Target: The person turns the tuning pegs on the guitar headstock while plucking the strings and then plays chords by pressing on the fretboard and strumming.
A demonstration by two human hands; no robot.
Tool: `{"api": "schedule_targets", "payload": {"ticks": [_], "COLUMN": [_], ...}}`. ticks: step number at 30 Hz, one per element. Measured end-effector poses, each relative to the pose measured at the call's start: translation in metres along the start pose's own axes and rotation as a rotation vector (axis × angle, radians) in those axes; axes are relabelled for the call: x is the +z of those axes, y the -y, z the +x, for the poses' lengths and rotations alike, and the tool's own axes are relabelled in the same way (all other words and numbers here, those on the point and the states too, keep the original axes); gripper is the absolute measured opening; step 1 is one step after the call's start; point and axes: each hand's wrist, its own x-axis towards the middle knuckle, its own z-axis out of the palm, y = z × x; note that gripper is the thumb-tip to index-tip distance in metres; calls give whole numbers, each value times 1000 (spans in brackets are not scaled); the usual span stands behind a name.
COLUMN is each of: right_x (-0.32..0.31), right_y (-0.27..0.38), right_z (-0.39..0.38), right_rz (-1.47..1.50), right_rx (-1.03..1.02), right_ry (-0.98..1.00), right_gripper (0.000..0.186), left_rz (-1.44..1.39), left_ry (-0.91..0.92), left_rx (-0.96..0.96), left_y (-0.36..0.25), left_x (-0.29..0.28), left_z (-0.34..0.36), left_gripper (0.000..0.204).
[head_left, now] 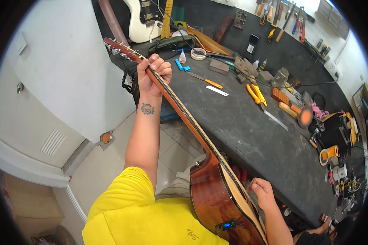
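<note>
An acoustic guitar (210, 192) with a glossy reddish-brown body rests against my torso, its neck slanting up to the far left. My left hand (153, 75) is wrapped round the neck close to the headstock (117, 47), with its fingers curled over the strings. Beside the soundboard, my right hand (262, 194) is closed near the strings, thumb against the curled fingers. Whatever those fingers may pinch is hidden. On the guitar's side, a small control panel (228, 224) glows blue.
The dark workbench (249, 134) runs along my right. It carries a blue string winder (182, 65), an orange-handled knife (210, 82), yellow-handled pliers (255, 94), a steel ruler (276, 120) and masking tape (198, 54). Another person's hand (325, 224) shows at lower right. A white electric guitar (142, 24) stands behind.
</note>
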Motion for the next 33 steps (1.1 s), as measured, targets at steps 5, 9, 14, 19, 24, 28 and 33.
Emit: {"api": "schedule_targets", "payload": {"ticks": [5, 9, 14, 19, 24, 28, 33], "right_x": [13, 12, 6, 6, 4, 6, 11], "right_y": [5, -11, -25, -11, -17, -14, -14], "right_z": [0, 4, 4, 6, 7, 10, 8], "right_rz": [139, 179, 157, 130, 58, 153, 722], "right_rx": [99, 119, 115, 201, 231, 171, -55], "right_ry": [-56, -25, 18, 16, 11, 3, -83], "right_gripper": [33, 28, 21, 22, 27, 34, 20], "left_rz": [-35, -171, -216, -239, -287, -314, -309], "left_ry": [13, 81, 250, 244, 302, 317, 334], "left_rx": [49, 147, 18, -83, -114, -144, -164], "left_y": [8, 25, 91, 107, 109, 108, 107], "left_x": [-1, -7, -25, -20, -28, -25, -28], "left_z": [-2, -10, -45, -69, -68, -66, -66], "left_gripper": [34, 47, 46, 42, 40, 41, 41]}}
